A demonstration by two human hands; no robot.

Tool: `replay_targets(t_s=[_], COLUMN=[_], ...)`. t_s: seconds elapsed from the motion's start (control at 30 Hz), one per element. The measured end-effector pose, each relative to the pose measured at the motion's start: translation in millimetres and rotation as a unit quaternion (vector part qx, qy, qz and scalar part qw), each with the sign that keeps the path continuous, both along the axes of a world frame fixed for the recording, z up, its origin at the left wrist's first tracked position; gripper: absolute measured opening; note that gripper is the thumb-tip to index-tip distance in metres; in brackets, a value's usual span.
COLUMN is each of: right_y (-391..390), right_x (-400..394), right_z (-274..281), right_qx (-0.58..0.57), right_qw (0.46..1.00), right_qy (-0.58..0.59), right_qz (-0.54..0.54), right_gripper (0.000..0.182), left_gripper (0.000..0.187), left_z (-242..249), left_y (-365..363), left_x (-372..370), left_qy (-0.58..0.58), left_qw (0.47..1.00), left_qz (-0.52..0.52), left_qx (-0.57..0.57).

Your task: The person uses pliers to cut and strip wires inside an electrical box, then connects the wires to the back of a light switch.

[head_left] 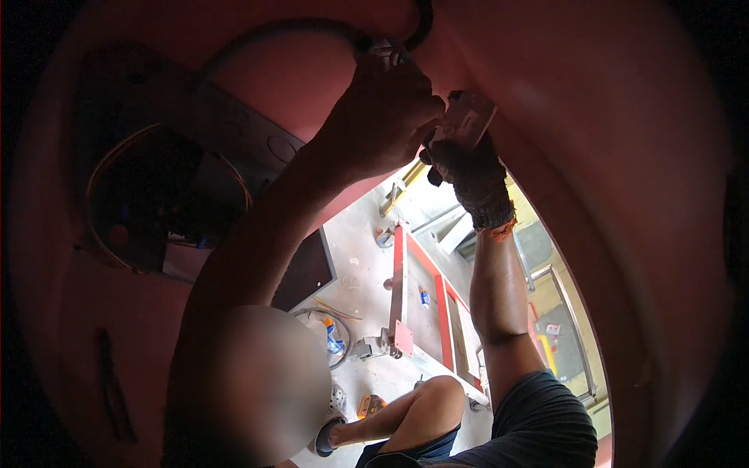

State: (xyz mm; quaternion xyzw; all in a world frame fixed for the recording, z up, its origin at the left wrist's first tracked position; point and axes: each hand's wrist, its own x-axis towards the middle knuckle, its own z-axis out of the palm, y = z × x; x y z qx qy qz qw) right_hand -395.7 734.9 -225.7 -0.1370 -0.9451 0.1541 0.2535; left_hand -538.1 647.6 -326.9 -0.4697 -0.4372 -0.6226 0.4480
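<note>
Neither of my own hands shows in the head view. A person below me reaches up with both arms. Their bare hand [382, 109] grips a metal fitting [384, 50] at the end of a grey hose [273, 35] against the red curved wall [608, 156]. Their gloved hand [472, 175] holds a small metal piece [466, 118] right beside the bare hand. The two hands touch. What the metal piece joins to is hidden by the fingers.
A dark panel with a round opening and wires [156, 195] sits in the red wall at left. Through the gap below lies a concrete floor with a red and silver frame on casters [406, 296], a coil of hose [331, 335] and an orange tool [370, 404].
</note>
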Motion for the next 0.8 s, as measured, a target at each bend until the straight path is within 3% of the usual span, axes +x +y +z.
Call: replay_targets(t_s=[0.13,0.2,0.3,0.53,0.73,0.8], right_y=[-2.5,-1.5,-11.7,-11.3,-6.4,-13.8], right_x=[0.7,3.1,0.5,1.5,-1.7,-2.6], right_z=[0.9,1.3,2.2,3.6,1.1,-0.8], right_qx=[0.036,-0.041,-0.065,-0.022,-0.015,-0.057], right_qw=[0.999,0.999,0.997,0.999,0.999,0.998], right_qy=[-0.016,-0.032,-0.029,-0.040,-0.032,0.009], right_qz=[-0.005,-0.008,-0.023,-0.024,-0.035,-0.016], right_gripper=[0.043,0.053,0.060,0.065,0.048,0.030], left_gripper=[0.005,0.005,0.004,0.004,0.004,0.003], left_z=[-1.5,-2.2,-2.3,-2.0,-2.1,-2.8], left_y=[1.2,2.5,3.1,1.3,5.4,5.2], left_x=[-0.7,-0.9,-2.0,-0.9,-2.3,-1.5], left_qy=[0.015,0.014,0.020,0.013,0.013,0.014], left_qw=[1.000,1.000,1.000,0.999,0.999,0.999], left_qz=[-0.006,-0.006,-0.011,0.000,-0.007,-0.012], left_qx=[0.022,0.014,0.012,0.029,0.034,0.046])
